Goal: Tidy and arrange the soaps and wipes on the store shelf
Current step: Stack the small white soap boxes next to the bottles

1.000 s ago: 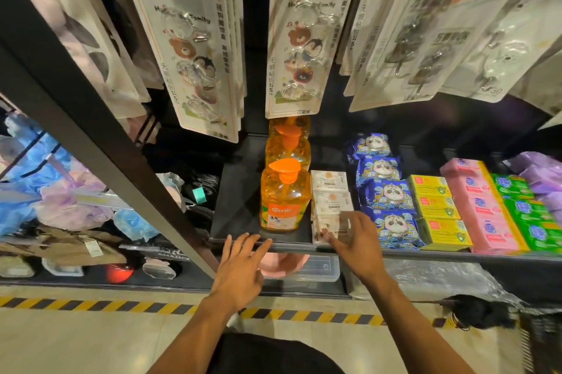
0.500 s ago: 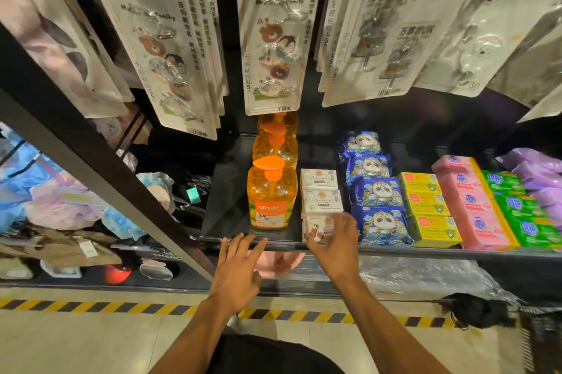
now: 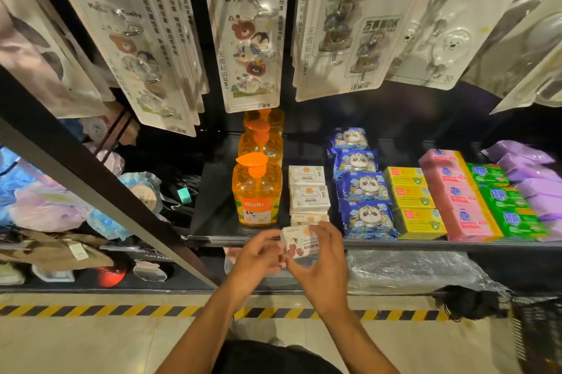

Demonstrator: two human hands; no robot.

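While both forearms are extended upward from the bottom of the view, one small white soap box (image 3: 299, 241) is held between the two hands, just in front of and slightly right of the front orange pump bottle (image 3: 257, 191).

- Left hand (image 3: 258, 255): fingers bent, with thumb and fingertips pinched on the box's left end.
- Right hand (image 3: 319, 264): fingers curled over the box's top edge and right end.
- Held box: carried clear of the shelf. Its printed face, marked with red fruit, is turned toward the camera. Its long axis is laid roughly left to right, slightly tilted.
- Surface: a black shelf board (image 3: 425, 244), on which the bottle is stood close to the front lip.
- Room: pale floor (image 3: 91, 343), crossed by a yellow-and-black striped band (image 3: 91, 310), is seen below and nearer than the bottle.
- Stock to the right of the bottle, in order:
  - white soap boxes (image 3: 308, 188), just beside it, laid flat in a file running front to back
  - blue panda wipe packs (image 3: 365, 191)
  - yellow boxes (image 3: 413, 200)
  - pink bars (image 3: 459, 200)
  - green bars (image 3: 504, 203)
  - purple packs (image 3: 529, 172), farthest right and blurred
- Behind the bottle: more orange pump bottles (image 3: 261, 142) are lined up in single file.
- Above and beyond the bottle: carded hooks (image 3: 249, 29) are hung in rows.
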